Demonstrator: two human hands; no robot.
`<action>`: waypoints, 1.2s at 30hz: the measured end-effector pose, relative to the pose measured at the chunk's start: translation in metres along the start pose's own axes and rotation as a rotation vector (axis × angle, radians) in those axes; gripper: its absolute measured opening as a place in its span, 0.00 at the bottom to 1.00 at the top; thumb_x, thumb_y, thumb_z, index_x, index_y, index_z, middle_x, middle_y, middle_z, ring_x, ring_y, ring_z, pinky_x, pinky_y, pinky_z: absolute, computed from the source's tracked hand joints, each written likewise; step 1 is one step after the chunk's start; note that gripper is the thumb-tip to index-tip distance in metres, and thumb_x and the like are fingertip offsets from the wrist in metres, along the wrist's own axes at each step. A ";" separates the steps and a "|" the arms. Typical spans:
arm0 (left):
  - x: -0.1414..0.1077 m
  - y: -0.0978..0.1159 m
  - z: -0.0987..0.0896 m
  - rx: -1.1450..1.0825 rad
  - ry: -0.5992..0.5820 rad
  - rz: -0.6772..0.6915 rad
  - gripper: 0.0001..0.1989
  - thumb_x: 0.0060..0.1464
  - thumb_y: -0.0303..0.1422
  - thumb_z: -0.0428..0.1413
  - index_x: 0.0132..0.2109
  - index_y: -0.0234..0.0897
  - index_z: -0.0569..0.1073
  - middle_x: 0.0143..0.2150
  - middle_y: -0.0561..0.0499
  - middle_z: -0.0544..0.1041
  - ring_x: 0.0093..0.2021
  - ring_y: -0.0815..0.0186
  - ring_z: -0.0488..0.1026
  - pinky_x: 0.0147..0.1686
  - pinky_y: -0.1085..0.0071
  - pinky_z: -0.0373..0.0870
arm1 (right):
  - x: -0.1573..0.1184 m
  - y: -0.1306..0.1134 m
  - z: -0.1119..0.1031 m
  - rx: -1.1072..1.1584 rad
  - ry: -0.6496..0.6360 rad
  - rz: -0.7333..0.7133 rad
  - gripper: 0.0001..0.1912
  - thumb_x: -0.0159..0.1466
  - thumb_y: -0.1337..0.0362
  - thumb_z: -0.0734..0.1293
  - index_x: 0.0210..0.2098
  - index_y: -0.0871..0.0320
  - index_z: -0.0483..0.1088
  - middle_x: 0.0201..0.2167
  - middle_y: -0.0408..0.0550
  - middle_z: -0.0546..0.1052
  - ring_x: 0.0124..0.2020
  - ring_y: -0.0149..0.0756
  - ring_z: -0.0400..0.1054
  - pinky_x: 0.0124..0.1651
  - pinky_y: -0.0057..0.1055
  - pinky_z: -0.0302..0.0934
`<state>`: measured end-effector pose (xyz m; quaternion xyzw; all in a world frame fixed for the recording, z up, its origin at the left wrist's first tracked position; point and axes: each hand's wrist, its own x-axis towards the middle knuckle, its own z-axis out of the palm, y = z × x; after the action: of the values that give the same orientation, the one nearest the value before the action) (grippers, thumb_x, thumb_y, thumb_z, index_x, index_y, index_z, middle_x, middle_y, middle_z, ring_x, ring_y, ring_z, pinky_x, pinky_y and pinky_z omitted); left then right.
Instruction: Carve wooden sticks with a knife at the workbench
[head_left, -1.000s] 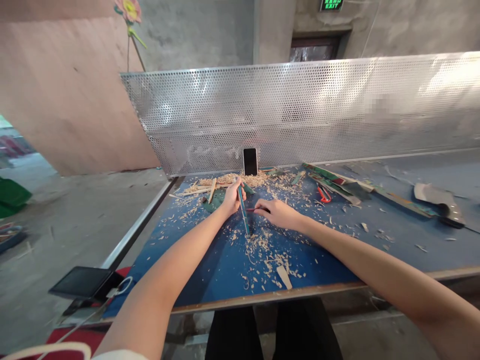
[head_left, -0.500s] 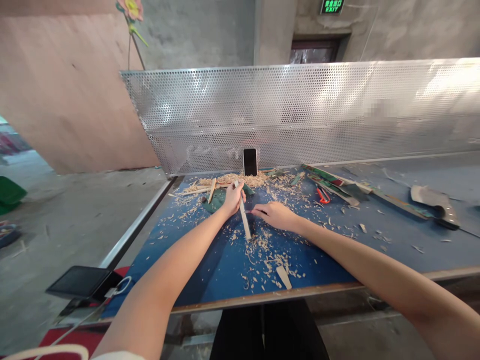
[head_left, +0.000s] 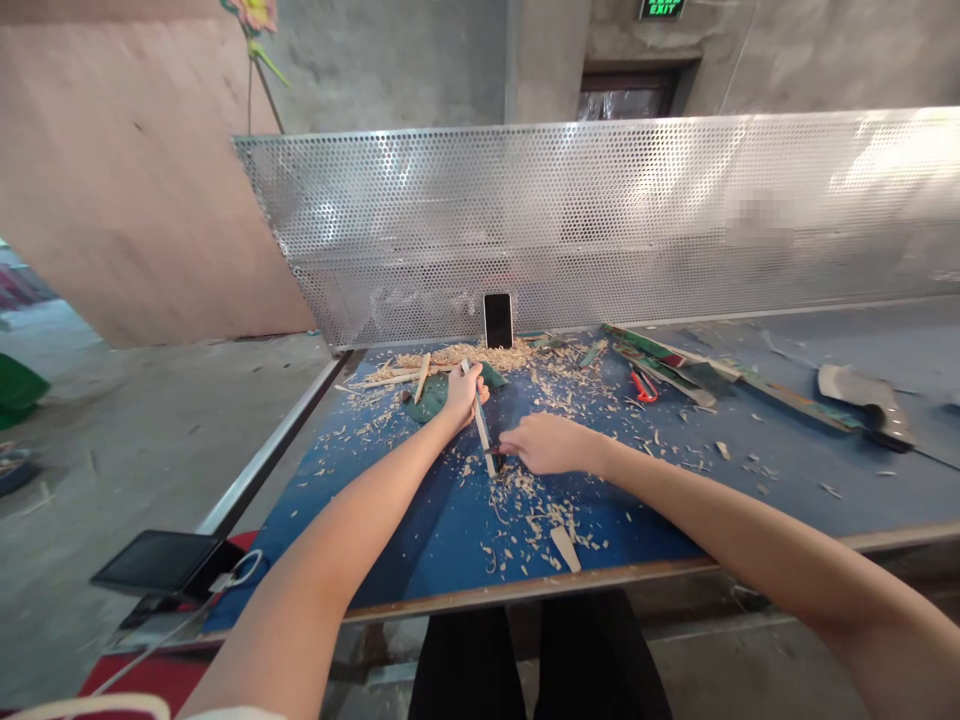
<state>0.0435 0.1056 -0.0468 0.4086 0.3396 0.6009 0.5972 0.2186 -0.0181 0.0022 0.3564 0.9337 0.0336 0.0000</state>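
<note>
My left hand [head_left: 465,395] is closed around the upper part of a pale wooden stick [head_left: 481,425], which slants down with its lower end at the blue tabletop. My right hand [head_left: 551,443] is closed on a small carving knife [head_left: 494,451], mostly hidden by the fingers. Its thin blade lies across the stick near the lower end. Wood shavings [head_left: 525,488] are scattered under and around both hands. Just behind my left hand lies a dark green cloth-like piece [head_left: 431,400].
A phone [head_left: 498,320] stands upright against the perforated metal screen [head_left: 420,230]. To the right lie a red-orange utility knife [head_left: 643,387], long painted strips [head_left: 787,398] and a curved metal piece [head_left: 862,390]. A flat wood chip [head_left: 565,548] rests near the front edge. At left sits a black tablet-like device [head_left: 157,562].
My right hand has moved down and slightly left along the stick, bringing the blade close to its lower end. My left hand keeps its hold. The view has shifted slightly.
</note>
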 end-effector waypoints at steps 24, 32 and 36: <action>0.007 -0.006 -0.002 0.083 0.069 0.011 0.21 0.51 0.40 0.70 0.38 0.41 0.65 0.19 0.63 0.61 0.15 0.74 0.59 0.17 0.77 0.54 | 0.008 0.032 0.031 0.517 0.315 0.029 0.11 0.77 0.59 0.59 0.43 0.54 0.71 0.30 0.44 0.77 0.27 0.32 0.64 0.34 0.31 0.51; 0.004 -0.007 -0.001 0.141 0.114 0.088 0.19 0.51 0.37 0.69 0.36 0.41 0.65 0.19 0.63 0.61 0.15 0.73 0.62 0.18 0.76 0.57 | 0.007 0.031 0.013 0.725 0.200 0.046 0.09 0.71 0.61 0.64 0.34 0.56 0.70 0.25 0.41 0.72 0.25 0.29 0.56 0.32 0.31 0.51; -0.003 -0.008 0.005 0.247 0.066 0.122 0.16 0.53 0.38 0.67 0.34 0.41 0.65 0.18 0.61 0.63 0.15 0.71 0.63 0.18 0.74 0.58 | 0.004 0.041 0.003 0.779 0.090 -0.004 0.09 0.69 0.63 0.64 0.31 0.55 0.66 0.20 0.37 0.64 0.23 0.28 0.51 0.29 0.31 0.48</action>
<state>0.0518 0.1025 -0.0519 0.4789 0.4050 0.6029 0.4931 0.2428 0.0153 0.0017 0.3260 0.8764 -0.3076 -0.1761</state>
